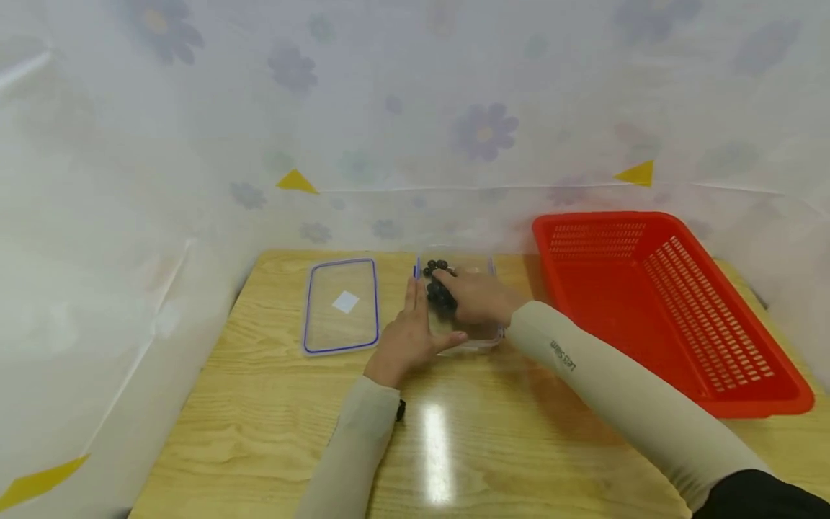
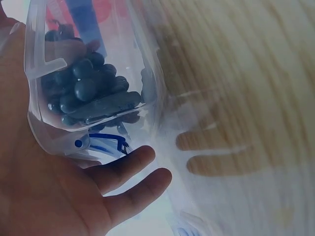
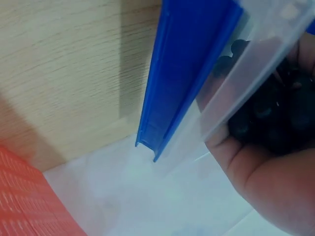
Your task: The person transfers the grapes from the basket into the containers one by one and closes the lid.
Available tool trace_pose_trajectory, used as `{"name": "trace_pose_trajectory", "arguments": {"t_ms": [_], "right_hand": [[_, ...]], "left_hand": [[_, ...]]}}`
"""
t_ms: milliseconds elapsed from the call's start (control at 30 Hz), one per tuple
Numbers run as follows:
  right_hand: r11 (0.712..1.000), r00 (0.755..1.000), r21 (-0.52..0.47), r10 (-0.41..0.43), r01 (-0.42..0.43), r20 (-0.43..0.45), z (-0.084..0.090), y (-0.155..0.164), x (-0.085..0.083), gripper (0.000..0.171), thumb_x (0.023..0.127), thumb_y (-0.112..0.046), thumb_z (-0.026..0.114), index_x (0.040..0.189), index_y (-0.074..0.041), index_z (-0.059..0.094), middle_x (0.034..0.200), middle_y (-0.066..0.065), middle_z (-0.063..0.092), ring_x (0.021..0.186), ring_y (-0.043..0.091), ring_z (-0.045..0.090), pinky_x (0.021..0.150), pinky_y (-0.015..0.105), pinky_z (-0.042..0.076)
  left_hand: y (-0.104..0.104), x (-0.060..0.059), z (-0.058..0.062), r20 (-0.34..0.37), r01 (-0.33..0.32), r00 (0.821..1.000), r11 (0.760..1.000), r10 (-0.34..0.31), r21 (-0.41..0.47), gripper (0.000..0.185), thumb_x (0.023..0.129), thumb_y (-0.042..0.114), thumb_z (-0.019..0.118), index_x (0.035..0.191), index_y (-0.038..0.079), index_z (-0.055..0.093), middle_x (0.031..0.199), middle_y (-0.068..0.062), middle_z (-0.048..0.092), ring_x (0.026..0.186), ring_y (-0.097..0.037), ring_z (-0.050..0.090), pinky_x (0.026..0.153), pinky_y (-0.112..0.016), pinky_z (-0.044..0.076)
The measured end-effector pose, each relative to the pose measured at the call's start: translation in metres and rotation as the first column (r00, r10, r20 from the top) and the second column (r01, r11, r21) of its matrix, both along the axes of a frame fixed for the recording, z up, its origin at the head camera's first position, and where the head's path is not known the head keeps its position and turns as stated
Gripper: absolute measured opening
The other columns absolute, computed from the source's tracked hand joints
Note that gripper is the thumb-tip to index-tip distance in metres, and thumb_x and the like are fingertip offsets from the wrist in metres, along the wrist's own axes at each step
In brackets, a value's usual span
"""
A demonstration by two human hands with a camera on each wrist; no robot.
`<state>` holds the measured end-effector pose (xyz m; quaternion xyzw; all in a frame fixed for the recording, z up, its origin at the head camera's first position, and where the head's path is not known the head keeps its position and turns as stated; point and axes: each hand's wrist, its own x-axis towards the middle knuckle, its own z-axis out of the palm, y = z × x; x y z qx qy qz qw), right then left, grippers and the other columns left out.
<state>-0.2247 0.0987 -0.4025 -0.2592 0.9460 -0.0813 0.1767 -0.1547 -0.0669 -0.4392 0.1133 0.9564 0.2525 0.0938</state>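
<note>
Currently | glossy wood-grained bench (image 1: 259, 418) | flowered sheeting (image 1: 402, 130) behind, yellow tape (image 1: 296, 182) | right hand (image 1: 481, 294) curled round dark grapes (image 1: 438, 295) inside clear box (image 1: 476, 345) | left hand (image 1: 407, 340) straight-fingered against box

Glare streak on table (image 1: 259, 425); soft shadow beside red basket (image 1: 632, 306); 2 wrist views hazy.

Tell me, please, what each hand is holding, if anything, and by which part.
The right hand holds the dark grapes, fingers curled round the cluster's side; the left hand grips nothing, its straight fingers against the clear container.
</note>
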Motion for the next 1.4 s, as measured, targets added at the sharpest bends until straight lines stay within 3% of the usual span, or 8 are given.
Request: {"name": "trace_pose_trajectory", "arguments": {"t_ms": [133, 267, 500, 767, 933, 1167, 1300, 1400], "right_hand": [[1.0, 0.997, -0.013, -0.017, 0.018, 0.072, 0.0, 0.001, 0.005, 0.097, 0.089, -0.025, 0.073, 0.165, -0.021, 0.012, 0.16, 0.028, 0.025, 0.114, 0.034, 0.059, 0.092, 0.052, 0.051], [0.999, 0.992, -0.031, -0.021, 0.025, 0.128, 0.003, 0.003, 0.008, 0.1, 0.09, -0.034, 0.076, 0.165, -0.023, 0.009, 0.16, 0.03, 0.022, 0.119, 0.036, 0.056, 0.096, 0.054, 0.049], [1.0, 0.981, -0.019, -0.006, 0.01, 0.196, 0.018, 0.0, 0.01, 0.094, 0.092, -0.025, 0.075, 0.164, -0.019, 0.016, 0.161, 0.033, 0.016, 0.12, 0.037, 0.056, 0.095, 0.055, 0.049], [1.0, 0.995, 0.029, -0.007, 0.004, 0.097, 0.035, -0.003, 0.013, 0.068, 0.101, -0.027, 0.061, 0.16, -0.009, 0.031, 0.16, 0.029, 0.023, 0.144, 0.045, 0.031, 0.11, 0.064, 0.031], [0.999, 1.0, -0.035, 0.007, -0.006, 0.027, 0.048, -0.001, 0.014, 0.061, 0.102, -0.023, 0.059, 0.155, -0.002, 0.038, 0.155, 0.025, 0.038, 0.142, 0.041, 0.037, 0.111, 0.059, 0.033], [0.993, 1.0, -0.115, 0.004, -0.005, -0.002, 0.061, -0.002, 0.014, 0.057, 0.104, -0.025, 0.057, 0.153, -0.001, 0.042, 0.151, 0.019, 0.047, 0.139, 0.037, 0.043, 0.114, 0.052, 0.032], [0.987, 1.0, -0.159, -0.004, 0.001, -0.021, 0.064, -0.007, 0.015, 0.053, 0.104, -0.027, 0.056, 0.151, -0.004, 0.046, 0.151, 0.015, 0.048, 0.139, 0.034, 0.043, 0.114, 0.051, 0.032], [0.984, 0.999, -0.177, 0.011, -0.017, -0.038, 0.066, -0.015, 0.017, 0.052, 0.104, -0.026, 0.054, 0.15, -0.003, 0.047, 0.151, 0.015, 0.049, 0.139, 0.034, 0.043, 0.114, 0.051, 0.033]], "left_hand": [[-0.001, -0.001, 0.001, -0.005, -0.002, 1.0, 1.0, 0.002, 0.009, 0.127, 0.081, 0.085, 0.052, 0.161, 0.007, -0.007, 0.166, -0.011, -0.016, 0.113, -0.041, 0.062, 0.071, -0.041, 0.056], [-0.001, -0.002, 0.002, -0.004, -0.002, 1.0, 0.999, 0.002, 0.038, 0.126, 0.082, 0.082, 0.056, 0.162, 0.007, -0.005, 0.167, -0.012, -0.013, 0.112, -0.041, 0.063, 0.071, -0.042, 0.056], [-0.001, 0.0, 0.003, 0.015, -0.008, 1.0, 0.998, 0.007, 0.064, 0.123, 0.085, 0.072, 0.064, 0.161, 0.009, -0.008, 0.167, -0.011, -0.013, 0.112, -0.042, 0.062, 0.073, -0.045, 0.055], [-0.001, -0.001, 0.003, 0.027, 0.003, 1.0, 0.998, -0.004, 0.062, 0.123, 0.085, 0.073, 0.063, 0.161, 0.009, -0.008, 0.167, -0.014, -0.01, 0.124, -0.045, 0.055, 0.086, -0.052, 0.054], [-0.002, 0.0, 0.003, 0.032, 0.0, 0.999, 0.998, -0.002, 0.062, 0.122, 0.084, 0.076, 0.06, 0.161, 0.008, -0.006, 0.167, -0.014, -0.012, 0.128, -0.046, 0.051, 0.088, -0.053, 0.053], [-0.007, 0.002, 0.004, 0.041, 0.021, 0.999, 0.991, -0.027, 0.136, 0.115, 0.091, 0.069, 0.059, 0.161, 0.007, -0.008, 0.165, -0.011, -0.019, 0.15, -0.04, 0.013, 0.108, -0.059, 0.037], [-0.018, 0.003, 0.006, 0.041, 0.028, 0.998, 0.977, -0.038, 0.21, 0.103, 0.096, 0.064, 0.055, 0.162, 0.017, -0.008, 0.166, -0.007, -0.017, 0.151, -0.039, 0.01, 0.113, -0.061, 0.027], [-0.032, 0.003, 0.009, 0.0, 0.032, 0.999, 0.971, -0.033, 0.238, 0.091, 0.099, 0.057, 0.056, 0.164, 0.023, 0.002, 0.168, -0.006, -0.005, 0.151, -0.038, 0.012, 0.116, -0.06, 0.022]]}}
